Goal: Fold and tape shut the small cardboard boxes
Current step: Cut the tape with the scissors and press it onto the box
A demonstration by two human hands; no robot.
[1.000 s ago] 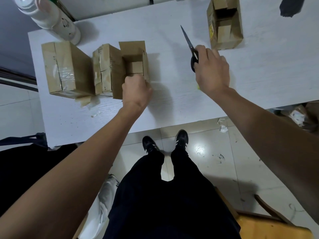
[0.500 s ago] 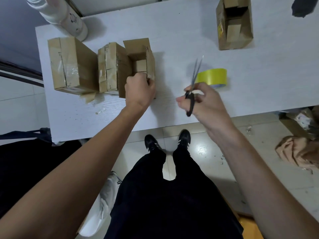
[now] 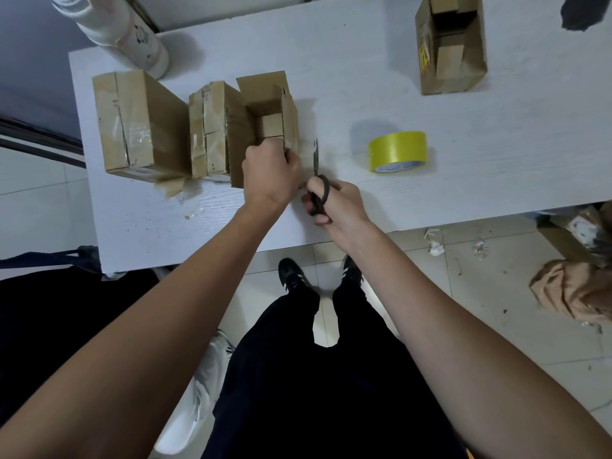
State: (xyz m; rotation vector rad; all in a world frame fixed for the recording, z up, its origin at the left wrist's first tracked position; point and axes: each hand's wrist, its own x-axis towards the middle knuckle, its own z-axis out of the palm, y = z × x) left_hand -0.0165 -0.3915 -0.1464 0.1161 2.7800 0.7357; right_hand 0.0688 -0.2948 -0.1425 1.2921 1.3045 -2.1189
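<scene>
You're standing in a makeshift packing room: boxes and tape are sitting on a white desk, scraps littering the tiled floor beneath.

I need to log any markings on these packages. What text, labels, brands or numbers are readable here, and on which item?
No text is legible.
Tape roll: blue print on its lower rim, too blurred.
Far open box: yellow label with dark marks, too small.
White cylinder: dark drawing, no words readable.
</scene>
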